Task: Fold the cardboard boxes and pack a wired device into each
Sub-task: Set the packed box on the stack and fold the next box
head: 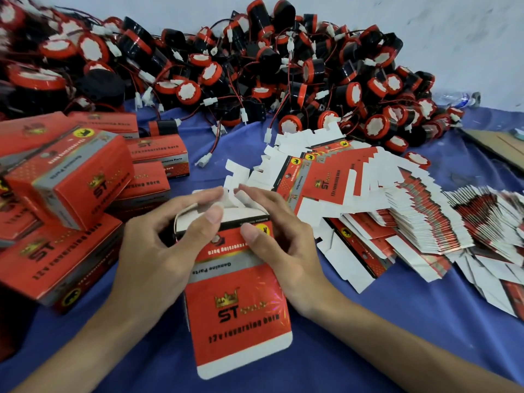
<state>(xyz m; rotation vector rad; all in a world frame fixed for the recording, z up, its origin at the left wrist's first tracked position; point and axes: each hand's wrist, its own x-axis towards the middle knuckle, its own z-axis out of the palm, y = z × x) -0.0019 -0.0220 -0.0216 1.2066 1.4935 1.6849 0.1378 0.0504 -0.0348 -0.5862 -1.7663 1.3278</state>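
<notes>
The box (238, 279) is thin card, light and easy to bend or squash, so it is best held by its sides, not its soft middle. It is up over the blue counter (368, 321), between both hands. The left hand (158, 245) curls round its left side, thumb on top. The right hand (280, 231) curls round the right side and touches the white flaps (235, 197).

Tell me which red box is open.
The box held by the left hand and right hand: its lid flap sticks out toward the camera. The stacked boxes at left are closed; flat boxes at right are unfolded.
</notes>
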